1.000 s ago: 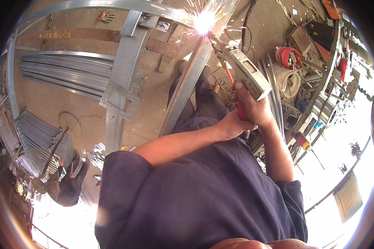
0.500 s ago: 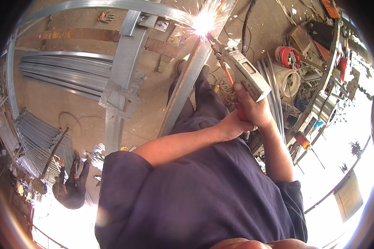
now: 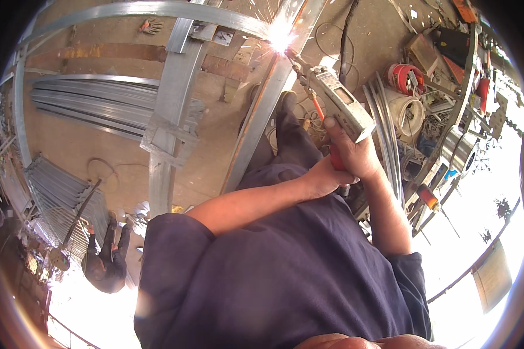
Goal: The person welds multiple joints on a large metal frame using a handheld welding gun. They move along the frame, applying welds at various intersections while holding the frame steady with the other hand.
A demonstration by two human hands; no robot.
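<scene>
Both my hands are together on a welding gun (image 3: 344,104) with a worn grey box-shaped body and a red grip. My right hand (image 3: 358,152) is wrapped round the grip, its thumb up against the grey body. Just below it, my left hand (image 3: 327,177) closes about the lower end of the grip, its fingers partly hidden. The gun's tip meets a bright arc (image 3: 281,39) with flying sparks. There, a curved grey metal bar (image 3: 151,9) meets a long slanting metal beam (image 3: 261,116). Glare hides the joint itself.
Another upright beam (image 3: 172,99) stands left of centre, with stacked metal profiles (image 3: 96,107) beyond. Lower left, another person (image 3: 106,264) bends near a metal grille. A red bucket (image 3: 403,79), a white bucket (image 3: 409,115) and cables lie at right. A glove (image 3: 151,26) lies on the floor.
The arc and the gun's tip have shifted slightly left and down in view. The surroundings have shifted a little too. Both hands keep their hold, and sparks still fly.
</scene>
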